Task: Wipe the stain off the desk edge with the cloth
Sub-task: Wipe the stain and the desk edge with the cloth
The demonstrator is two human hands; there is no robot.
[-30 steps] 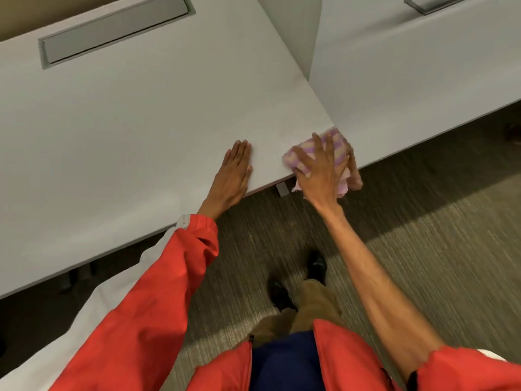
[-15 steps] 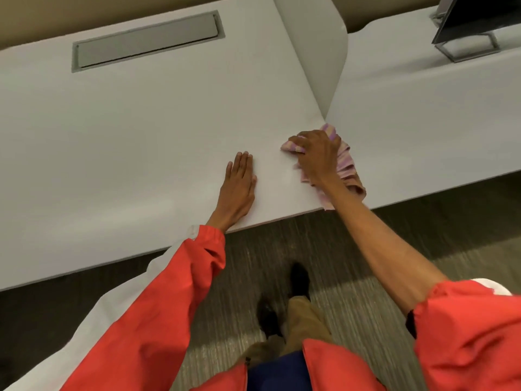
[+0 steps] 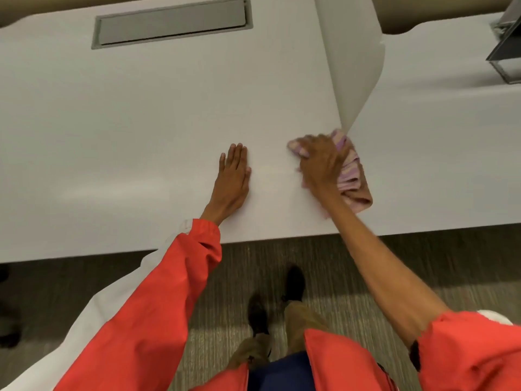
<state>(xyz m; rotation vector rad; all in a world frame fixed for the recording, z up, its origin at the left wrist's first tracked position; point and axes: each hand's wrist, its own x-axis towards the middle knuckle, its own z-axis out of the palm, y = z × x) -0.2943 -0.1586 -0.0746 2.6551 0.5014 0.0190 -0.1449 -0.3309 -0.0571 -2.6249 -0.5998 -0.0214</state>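
A pink and purple striped cloth [image 3: 349, 173] lies bunched on the white desk [image 3: 141, 122], near the seam where it meets the neighbouring desk. My right hand [image 3: 318, 162] presses down on the cloth and grips it, covering its left part. My left hand [image 3: 232, 179] lies flat on the desk surface, fingers together, a hand's width left of the cloth. The desk's front edge [image 3: 267, 237] runs just below both hands. No stain shows from here.
A white divider panel [image 3: 352, 60] rises between the two desks, ending right above the cloth. A grey cable flap [image 3: 172, 22] is set into the desk at the back. A monitor foot [image 3: 504, 60] stands at far right. My shoes [image 3: 293, 280] rest on grey carpet.
My right hand has slid the cloth from the front edge up onto the desk top toward the divider. The view has shifted closer over the desk. My left hand has stayed flat.
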